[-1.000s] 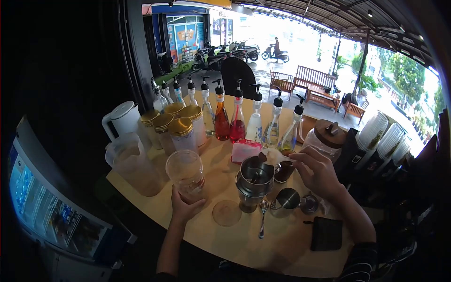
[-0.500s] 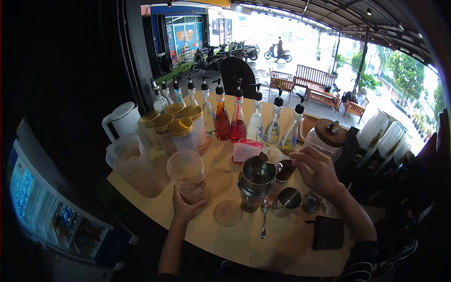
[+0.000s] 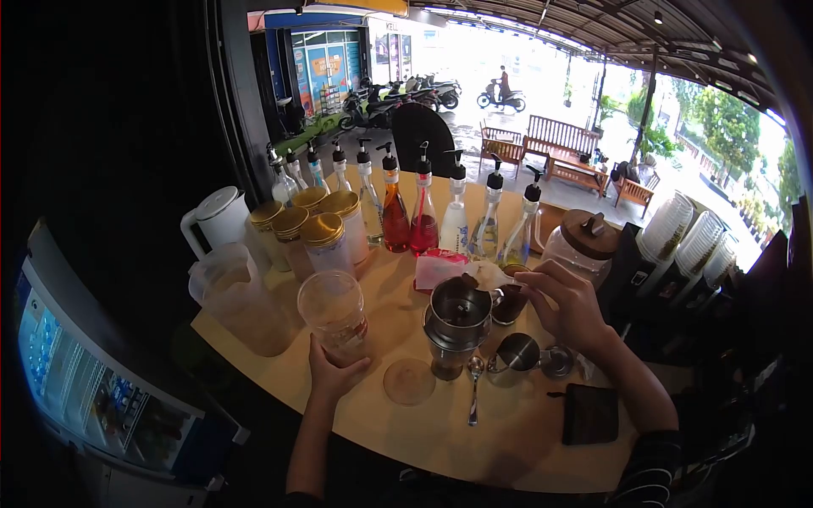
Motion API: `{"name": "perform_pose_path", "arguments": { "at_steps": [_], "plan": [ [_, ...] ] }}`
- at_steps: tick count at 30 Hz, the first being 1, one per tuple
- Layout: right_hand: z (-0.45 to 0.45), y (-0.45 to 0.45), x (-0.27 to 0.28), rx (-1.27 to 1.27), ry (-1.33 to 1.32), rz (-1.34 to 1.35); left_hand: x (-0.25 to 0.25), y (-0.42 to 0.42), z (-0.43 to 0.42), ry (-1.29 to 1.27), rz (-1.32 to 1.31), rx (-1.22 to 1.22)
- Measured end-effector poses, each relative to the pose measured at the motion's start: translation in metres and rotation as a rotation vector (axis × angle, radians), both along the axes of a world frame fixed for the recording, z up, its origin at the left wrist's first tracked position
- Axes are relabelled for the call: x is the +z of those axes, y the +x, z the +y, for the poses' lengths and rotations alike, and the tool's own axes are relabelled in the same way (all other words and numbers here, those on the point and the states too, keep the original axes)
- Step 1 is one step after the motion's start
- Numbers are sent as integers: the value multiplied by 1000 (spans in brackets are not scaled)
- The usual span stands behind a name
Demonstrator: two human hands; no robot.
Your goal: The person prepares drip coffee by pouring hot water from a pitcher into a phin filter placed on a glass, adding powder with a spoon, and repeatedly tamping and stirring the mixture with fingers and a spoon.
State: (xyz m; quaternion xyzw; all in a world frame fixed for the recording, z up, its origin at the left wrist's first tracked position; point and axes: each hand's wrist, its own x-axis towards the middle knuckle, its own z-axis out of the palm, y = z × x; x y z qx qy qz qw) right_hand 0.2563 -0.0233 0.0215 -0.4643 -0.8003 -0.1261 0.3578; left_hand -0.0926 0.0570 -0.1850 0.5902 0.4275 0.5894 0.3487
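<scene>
My left hand (image 3: 336, 372) is wrapped around a clear plastic jar (image 3: 332, 311) with its top uncovered. In my right hand (image 3: 566, 305) the handle of a whitish scoop (image 3: 489, 275) is pinched between fingers and thumb. Dark grounds show at the scoop's tip, over the far rim of a metal drip filter (image 3: 458, 328). The filter sits on a glass (image 3: 446, 362), with some dark matter inside it. A round lid (image 3: 409, 382) lies left of the glass, and a metal spoon (image 3: 474, 394) right of it. Behind my right fingers stands a dark-filled jar (image 3: 508, 306), partly hidden.
Several pump bottles (image 3: 395, 216) line the back of the table. Gold-lidded jars (image 3: 324, 241), a plastic pitcher (image 3: 241, 300) and a white kettle (image 3: 222, 216) stand left. A wood-lidded glass jar (image 3: 580, 250), stacked cups (image 3: 669, 229) and a dark pouch (image 3: 590, 415) are right.
The view has shifted slightly, so the table things appear a little further left. My hands keep their grips, and the scoop stays by the filter's rim with almost no movement.
</scene>
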Motion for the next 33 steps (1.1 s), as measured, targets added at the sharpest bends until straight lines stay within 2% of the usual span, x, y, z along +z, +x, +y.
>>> {"name": "perform_pose_path", "arguments": {
  "at_steps": [10, 24, 27, 30, 33],
  "plan": [
    [-23, 1, -2, 13, 25, 62, 9, 2, -5, 17, -10, -28],
    [-28, -12, -7, 95, 35, -58, 0, -4, -1, 26, 34, -52],
    [-30, -15, -5, 120, -24, -76, 0, -1, -1, 37, -35, -36],
    [-30, -14, -5, 111, 64, -74, 1, -2, -1, 72, -9, -34],
    [-31, -10, -6, 127, 32, -118, 4, 0, -4, 72, -36, -40]
  ]
}}
